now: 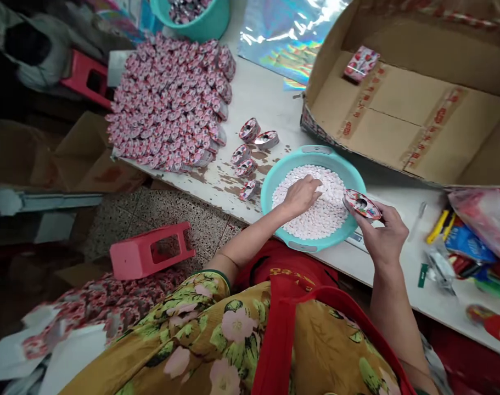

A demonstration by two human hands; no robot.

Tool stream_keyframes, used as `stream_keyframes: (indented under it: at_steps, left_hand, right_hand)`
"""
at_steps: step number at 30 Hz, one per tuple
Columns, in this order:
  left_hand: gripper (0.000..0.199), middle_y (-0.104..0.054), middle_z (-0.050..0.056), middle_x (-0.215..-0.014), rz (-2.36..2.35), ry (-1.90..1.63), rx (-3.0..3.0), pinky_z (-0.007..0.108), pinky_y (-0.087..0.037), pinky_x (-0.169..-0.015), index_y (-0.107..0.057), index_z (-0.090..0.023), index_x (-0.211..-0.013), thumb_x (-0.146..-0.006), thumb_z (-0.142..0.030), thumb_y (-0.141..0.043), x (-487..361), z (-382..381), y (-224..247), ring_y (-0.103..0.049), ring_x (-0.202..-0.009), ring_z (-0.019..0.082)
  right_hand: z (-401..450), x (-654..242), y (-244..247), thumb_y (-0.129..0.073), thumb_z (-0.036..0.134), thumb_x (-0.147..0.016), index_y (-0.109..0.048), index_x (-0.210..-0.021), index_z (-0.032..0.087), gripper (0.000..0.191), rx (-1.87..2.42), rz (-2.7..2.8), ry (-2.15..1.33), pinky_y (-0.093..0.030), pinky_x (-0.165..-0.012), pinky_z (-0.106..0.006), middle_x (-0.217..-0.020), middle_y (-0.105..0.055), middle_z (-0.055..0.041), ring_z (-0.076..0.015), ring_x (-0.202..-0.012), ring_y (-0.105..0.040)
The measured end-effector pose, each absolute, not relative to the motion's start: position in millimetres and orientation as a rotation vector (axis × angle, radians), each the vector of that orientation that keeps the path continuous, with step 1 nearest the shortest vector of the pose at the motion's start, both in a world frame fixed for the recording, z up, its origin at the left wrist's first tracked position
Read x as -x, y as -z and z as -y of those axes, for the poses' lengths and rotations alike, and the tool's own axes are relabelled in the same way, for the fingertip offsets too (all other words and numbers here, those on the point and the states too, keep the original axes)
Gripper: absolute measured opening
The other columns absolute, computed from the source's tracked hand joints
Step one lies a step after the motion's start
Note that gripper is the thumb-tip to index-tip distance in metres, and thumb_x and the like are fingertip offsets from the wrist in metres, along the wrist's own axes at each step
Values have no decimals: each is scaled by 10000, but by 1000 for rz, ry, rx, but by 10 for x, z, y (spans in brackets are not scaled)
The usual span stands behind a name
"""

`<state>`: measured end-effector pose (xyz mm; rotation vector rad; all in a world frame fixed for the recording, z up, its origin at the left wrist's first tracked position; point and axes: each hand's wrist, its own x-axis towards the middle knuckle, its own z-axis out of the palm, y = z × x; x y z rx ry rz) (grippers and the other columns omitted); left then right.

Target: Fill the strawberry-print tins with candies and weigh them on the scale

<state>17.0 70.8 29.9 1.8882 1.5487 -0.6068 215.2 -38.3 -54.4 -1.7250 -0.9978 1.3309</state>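
Observation:
A turquoise basin (pixel 270 181) holds a heap of small white pellets (pixel 315 225) that look like candies or tablets. My left hand (pixel 301 196) is over the heap, its fingers bent and drawn together at the pellets; whatever is between the fingertips is hidden. At the basin's right rim, my right hand (pixel 383 233) grips a small oval printed box (pixel 361 204), tilted, with a dark hole in its top face. Several similar oval boxes (pixel 250 129) lie loose on the worn white table left of the basin.
Rows of such boxes (pixel 167 104) cover the table's left. Behind stand another turquoise basin (pixel 217 22) and shiny film (pixel 286 38). A large carton (pixel 398 109) holds one printed box (pixel 361 63). A yellow cutter (pixel 440 226) lies right; a red stool (pixel 128 258) is below.

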Motion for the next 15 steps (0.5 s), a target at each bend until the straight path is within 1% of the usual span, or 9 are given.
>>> stream_keyframes:
  at_steps: [2, 3, 4, 6, 8, 10, 11, 13, 15]
  left_hand:
    - [439, -592, 122, -1362, -1420, 509, -1849, 406, -503, -1038, -536, -227, -1380, -948, -292, -574, 11, -779, -533, -569, -1264, 247]
    - [493, -567, 111, -1415, -1349, 453, -1840, 407, -483, -1077, -496, -252, -1424, -943, -300, -586, 70, -814, -675, -536, -1317, 240]
    - [501, -564, 98, -1430, -1290, 408, -1840, 402, -474, -1091, -482, -268, -1436, -945, -296, -580, 122, -847, -832, -525, -1336, 230]
    - [416, -617, 79, -1361, -1319, 372, -1843, 381, -497, -1055, -526, -272, -1373, -958, -280, -559, 255, -894, -1172, -575, -1272, 214]
    - [341, -662, 70, -1263, -1569, 352, -1834, 358, -535, -970, -565, -256, -1289, -950, -295, -585, 500, -903, -1496, -636, -1147, 205]
    - [379, -672, 78, -1208, -1987, 319, -1781, 364, -554, -910, -559, -236, -1264, -910, -331, -656, 892, -874, -1732, -658, -1058, 215]
    - [420, -673, 85, -1190, -2210, 305, -1733, 379, -556, -903, -551, -225, -1262, -882, -333, -691, 1131, -852, -1795, -660, -1041, 227]
    - [474, -669, 108, -1176, -2594, 302, -1605, 420, -546, -933, -543, -194, -1247, -826, -292, -739, 1640, -816, -1795, -654, -1057, 262]
    - [471, -663, 130, -1193, -2802, 339, -1470, 450, -519, -987, -550, -167, -1213, -788, -219, -745, 2095, -803, -1654, -638, -1110, 294]
  right_hand:
    - [227, -1991, 457, -761, 540, -808, -716, -1119, 207, 457, 1592, 995, -1433, -564, -857, -411, -1041, -732, -81, -243, -930, -690]
    - [133, -1885, 386, -761, 543, -811, -715, -1112, 211, 450, 1502, 1017, -1483, -565, -858, -408, -1034, -730, -78, -241, -929, -689]
    - [29, -1759, 304, -758, 544, -817, -711, -1110, 217, 442, 1399, 1051, -1528, -567, -860, -403, -1026, -726, -76, -238, -929, -688]
    - [-206, -1460, 139, -740, 549, -838, -686, -1162, 233, 455, 1166, 1118, -1591, -571, -868, -393, -1045, -714, -77, -233, -951, -684]
    - [-462, -1122, 33, -716, 555, -858, -628, -1271, 248, 522, 979, 1153, -1606, -574, -888, -390, -1169, -680, -96, -241, -1055, -664]
    - [-728, -772, 24, -681, 540, -889, -596, -1314, 256, 518, 924, 1189, -1560, -559, -946, -414, -1290, -625, -110, -259, -1180, -611]
    - [-860, -596, 48, -654, 512, -913, -609, -1293, 255, 461, 931, 1229, -1532, -542, -982, -432, -1310, -611, -111, -265, -1211, -588]
    - [-1111, -248, 108, -582, 411, -962, -667, -1190, 243, 296, 950, 1375, -1503, -499, -1038, -466, -1281, -622, -107, -274, -1205, -568]
    - [-1322, 82, 128, -523, 294, -970, -705, -1120, 228, 245, 902, 1606, -1524, -476, -1040, -482, -1269, -625, -105, -285, -1176, -554]
